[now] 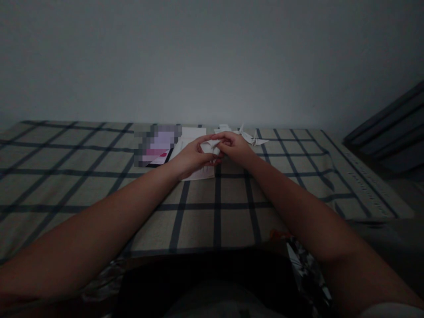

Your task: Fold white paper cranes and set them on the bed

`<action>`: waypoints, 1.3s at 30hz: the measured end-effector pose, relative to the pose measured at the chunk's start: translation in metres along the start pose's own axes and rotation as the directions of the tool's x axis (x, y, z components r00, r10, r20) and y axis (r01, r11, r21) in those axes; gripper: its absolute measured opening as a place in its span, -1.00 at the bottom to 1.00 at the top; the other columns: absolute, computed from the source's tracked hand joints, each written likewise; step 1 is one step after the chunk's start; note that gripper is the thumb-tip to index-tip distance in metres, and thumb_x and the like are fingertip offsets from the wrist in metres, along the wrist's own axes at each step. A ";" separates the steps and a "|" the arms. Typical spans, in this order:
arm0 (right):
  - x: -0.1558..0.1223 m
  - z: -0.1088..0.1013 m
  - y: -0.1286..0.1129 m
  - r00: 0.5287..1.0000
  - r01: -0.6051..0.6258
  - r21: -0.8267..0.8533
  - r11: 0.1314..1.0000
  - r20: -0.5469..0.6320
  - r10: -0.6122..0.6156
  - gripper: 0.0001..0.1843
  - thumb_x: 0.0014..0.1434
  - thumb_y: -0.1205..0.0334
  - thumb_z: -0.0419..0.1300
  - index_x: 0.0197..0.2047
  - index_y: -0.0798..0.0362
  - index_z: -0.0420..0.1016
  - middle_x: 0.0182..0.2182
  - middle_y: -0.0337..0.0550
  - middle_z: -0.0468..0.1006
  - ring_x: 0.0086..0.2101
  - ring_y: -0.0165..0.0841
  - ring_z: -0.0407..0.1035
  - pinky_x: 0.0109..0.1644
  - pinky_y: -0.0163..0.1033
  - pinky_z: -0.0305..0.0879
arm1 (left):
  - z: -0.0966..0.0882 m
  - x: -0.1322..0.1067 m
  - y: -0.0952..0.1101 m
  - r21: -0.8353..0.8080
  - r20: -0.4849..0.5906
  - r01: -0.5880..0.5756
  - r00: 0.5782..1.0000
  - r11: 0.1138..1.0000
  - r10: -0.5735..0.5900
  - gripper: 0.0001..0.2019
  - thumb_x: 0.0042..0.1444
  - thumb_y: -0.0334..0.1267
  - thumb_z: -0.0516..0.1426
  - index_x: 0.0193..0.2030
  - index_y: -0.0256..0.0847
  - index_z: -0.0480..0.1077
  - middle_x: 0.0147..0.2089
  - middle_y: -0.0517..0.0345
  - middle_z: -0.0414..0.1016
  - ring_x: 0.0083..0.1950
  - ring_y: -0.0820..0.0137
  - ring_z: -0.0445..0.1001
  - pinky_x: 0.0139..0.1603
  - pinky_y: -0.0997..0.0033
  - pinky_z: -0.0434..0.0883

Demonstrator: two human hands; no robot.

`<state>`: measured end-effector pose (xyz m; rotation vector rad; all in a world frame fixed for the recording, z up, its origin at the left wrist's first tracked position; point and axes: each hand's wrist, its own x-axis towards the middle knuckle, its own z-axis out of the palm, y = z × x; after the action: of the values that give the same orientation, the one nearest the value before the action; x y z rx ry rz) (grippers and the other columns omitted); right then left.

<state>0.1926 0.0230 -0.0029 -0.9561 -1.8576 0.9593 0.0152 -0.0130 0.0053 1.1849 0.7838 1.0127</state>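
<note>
Both my arms reach forward over a checked bedsheet. My left hand and my right hand meet at the middle, fingers pinched together on a small folded piece of white paper. The paper is mostly hidden between the fingers. Under the hands lies a flat white sheet of paper.
A folded white paper crane and more white paper lie just beyond my right hand. A blurred-out flat object lies left of the hands. A plain wall rises behind the bed. Dark bedding sits at the right.
</note>
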 end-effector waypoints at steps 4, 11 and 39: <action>0.001 0.000 0.000 1.000 -0.009 0.014 1.000 -0.002 0.009 -0.71 0.24 0.26 0.16 0.00 0.09 0.55 -0.19 -0.09 0.62 -0.39 -0.39 0.45 -0.26 -0.23 0.47 | -0.003 0.001 -0.002 -0.004 0.018 0.001 1.000 1.000 -0.001 -0.30 -0.10 -0.57 0.36 0.24 -0.20 0.39 -0.11 0.01 0.62 -0.24 0.36 0.64 -0.08 0.26 0.57; 0.002 -0.001 0.001 1.000 0.000 0.061 0.998 0.008 -0.001 -0.83 0.21 0.24 0.20 -0.14 0.07 0.52 -0.38 -0.22 0.56 -0.46 -0.43 0.41 -0.37 -0.30 0.39 | -0.001 0.001 0.000 -0.026 -0.014 0.024 1.000 0.999 -0.024 -0.28 -0.03 -0.54 0.29 0.32 -0.19 0.34 -0.11 0.02 0.62 -0.24 0.35 0.63 -0.09 0.22 0.59; 0.003 0.002 0.004 0.990 0.140 0.017 0.990 0.005 -0.140 -0.77 0.20 0.28 0.13 -0.07 0.09 0.47 -0.12 -0.05 0.62 -0.22 -0.32 0.51 -0.11 -0.18 0.49 | 0.001 -0.002 0.002 0.040 -0.049 0.018 0.999 0.999 -0.016 -0.25 -0.02 -0.52 0.27 0.37 -0.20 0.29 -0.04 -0.02 0.62 -0.26 0.38 0.63 -0.20 0.34 0.61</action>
<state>0.1907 0.0268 -0.0068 -0.8023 -1.8919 0.8913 0.0154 -0.0150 0.0080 1.1901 0.8542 1.0191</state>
